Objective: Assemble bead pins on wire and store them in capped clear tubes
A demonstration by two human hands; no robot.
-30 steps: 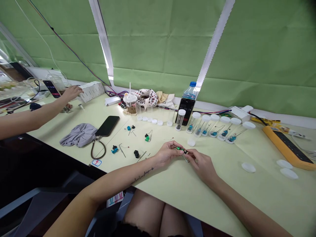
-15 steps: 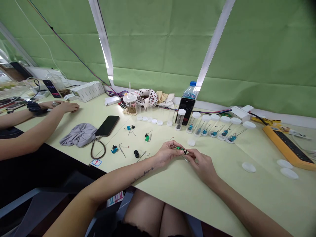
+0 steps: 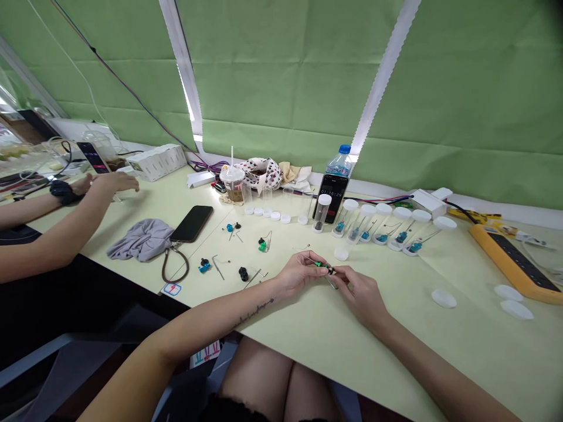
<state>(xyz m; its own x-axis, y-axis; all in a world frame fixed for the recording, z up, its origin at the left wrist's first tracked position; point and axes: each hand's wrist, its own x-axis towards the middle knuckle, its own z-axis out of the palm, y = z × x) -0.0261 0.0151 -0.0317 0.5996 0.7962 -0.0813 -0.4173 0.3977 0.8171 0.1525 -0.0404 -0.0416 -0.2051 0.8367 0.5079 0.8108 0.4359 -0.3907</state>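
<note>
My left hand point(image 3: 300, 273) and my right hand point(image 3: 355, 292) meet above the pale green tabletop point(image 3: 308, 316). Between their fingertips I hold a small green component point(image 3: 322, 265) on a thin metal wire, with a dark piece at its end point(image 3: 331, 270). The wire runs out past both hands. Farther left lie loose parts: a green-and-black piece point(image 3: 263, 246), a teal piece point(image 3: 203, 267), a black knob point(image 3: 243, 274) and thin metal pins point(image 3: 216, 266). A white cap point(image 3: 341, 253) stands just beyond my hands.
Several capped clear tubes point(image 3: 365, 225) holding teal parts lie in a row at the back. A timer phone point(image 3: 332, 196), black phone point(image 3: 192, 224), grey cloth point(image 3: 141, 240) and yellow power strip point(image 3: 512, 264) sit around. A co-worker's hands point(image 3: 114, 183) work at the left.
My hands and the green component have barely moved. The co-worker's hands have shifted slightly on the table at the left, and the view has drifted very little.
</note>
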